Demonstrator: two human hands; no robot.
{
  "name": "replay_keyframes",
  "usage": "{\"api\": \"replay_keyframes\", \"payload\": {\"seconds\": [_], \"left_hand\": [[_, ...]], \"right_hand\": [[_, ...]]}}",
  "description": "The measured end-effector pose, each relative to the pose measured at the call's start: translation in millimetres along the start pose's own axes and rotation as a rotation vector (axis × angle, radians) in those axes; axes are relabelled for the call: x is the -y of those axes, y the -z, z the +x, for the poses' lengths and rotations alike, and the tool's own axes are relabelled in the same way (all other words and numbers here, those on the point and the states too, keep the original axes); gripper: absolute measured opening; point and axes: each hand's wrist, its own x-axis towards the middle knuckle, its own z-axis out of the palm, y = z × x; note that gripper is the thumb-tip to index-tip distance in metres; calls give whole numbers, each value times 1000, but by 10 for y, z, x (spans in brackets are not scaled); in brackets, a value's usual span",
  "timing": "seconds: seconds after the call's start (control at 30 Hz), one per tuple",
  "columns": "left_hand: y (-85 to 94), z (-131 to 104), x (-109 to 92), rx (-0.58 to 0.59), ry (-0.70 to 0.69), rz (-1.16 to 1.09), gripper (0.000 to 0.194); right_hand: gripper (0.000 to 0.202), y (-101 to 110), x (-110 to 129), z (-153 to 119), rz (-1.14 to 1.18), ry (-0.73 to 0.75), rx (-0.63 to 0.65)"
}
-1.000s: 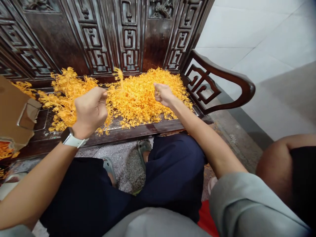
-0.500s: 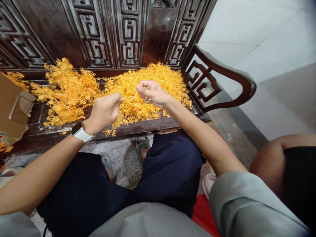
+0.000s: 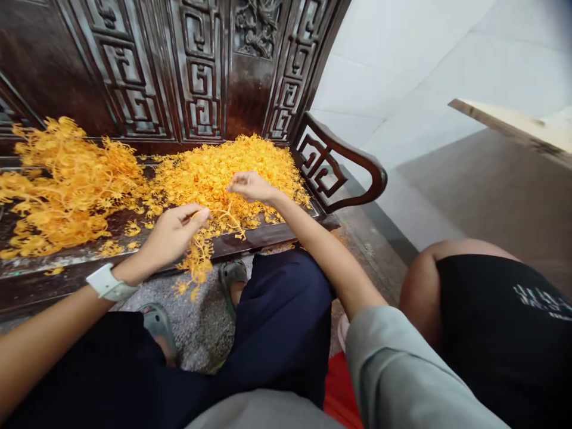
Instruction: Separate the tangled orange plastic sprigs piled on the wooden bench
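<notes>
My left hand (image 3: pixel 172 233) pinches a branched orange plastic sprig (image 3: pixel 197 262) between thumb and fingers. The sprig's small spiky florets dangle over the front edge of the dark wooden bench, and one bare forked stem reaches to the right. Just beyond, my right hand (image 3: pixel 252 186) hovers over a heap of loose orange florets (image 3: pixel 272 164), its fingers curled together. Whatever those fingertips hold, if anything, is too small to make out. A larger tangle of orange sprigs (image 3: pixel 71 185) lies to the left on the bench seat.
The bench (image 3: pixel 250 95) has a carved back and a curved armrest (image 3: pixel 379 179) on the right. Another person's bare knee (image 3: pixel 420 286) and black shorts are close at my right. A pale board (image 3: pixel 513 125) juts in at the upper right.
The view has swung right, so the cardboard box has left the frame. My hands have moved apart; the left is lower, with the sprig now hanging plainly from it.
</notes>
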Motion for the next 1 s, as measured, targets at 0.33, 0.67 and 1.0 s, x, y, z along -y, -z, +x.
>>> {"api": "replay_keyframes", "payload": {"seconds": [0.33,0.67,1.0], "left_hand": [[-25,147,58,-184,380,-694,26],[-87,355,251,-459,211,-831,19],[-3,392,129,-550,308,-883,23]], "right_hand": [[29,208,-123,120,668,-141,-580],[48,-713,315,-282,26,138,239],[35,-989,270,-91,188,266,71]]}}
